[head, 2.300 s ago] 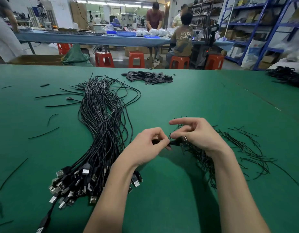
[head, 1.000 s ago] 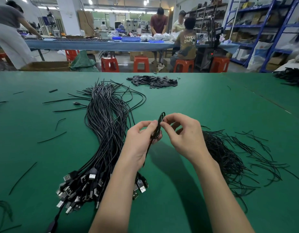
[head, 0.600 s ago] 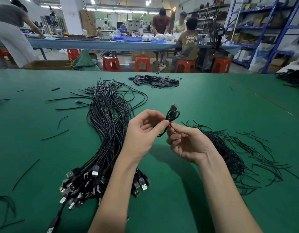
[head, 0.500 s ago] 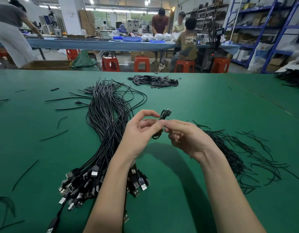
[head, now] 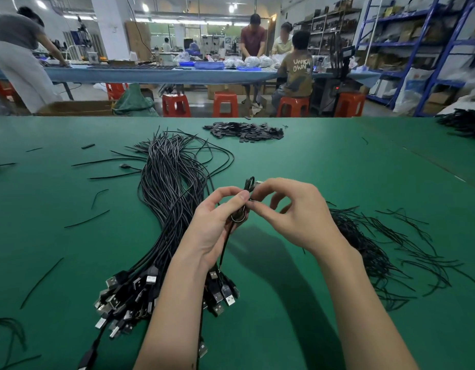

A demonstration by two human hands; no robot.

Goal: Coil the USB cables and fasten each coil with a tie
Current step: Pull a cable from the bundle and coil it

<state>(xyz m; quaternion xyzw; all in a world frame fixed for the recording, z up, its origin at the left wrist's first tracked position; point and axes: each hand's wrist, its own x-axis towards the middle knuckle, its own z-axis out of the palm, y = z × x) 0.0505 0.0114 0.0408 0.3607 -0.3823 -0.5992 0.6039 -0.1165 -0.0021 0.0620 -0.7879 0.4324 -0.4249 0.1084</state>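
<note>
hands (head: pixel 217 222) (head: pixel 292 212) pinch coiled cable (head: pixel 249 184)

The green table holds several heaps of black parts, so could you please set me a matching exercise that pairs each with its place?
Things:
1. Large bundle of black USB cables
2. Pile of thin black wire ties
3. Heap of small flat black pieces
4. Small black cable coil

Places:
A. Far middle of the green table
B. Held between the left hand and right hand
C. Left of the left hand
D. Right of the right hand

Pairs: 1-C, 2-D, 3-A, 4-B
</note>
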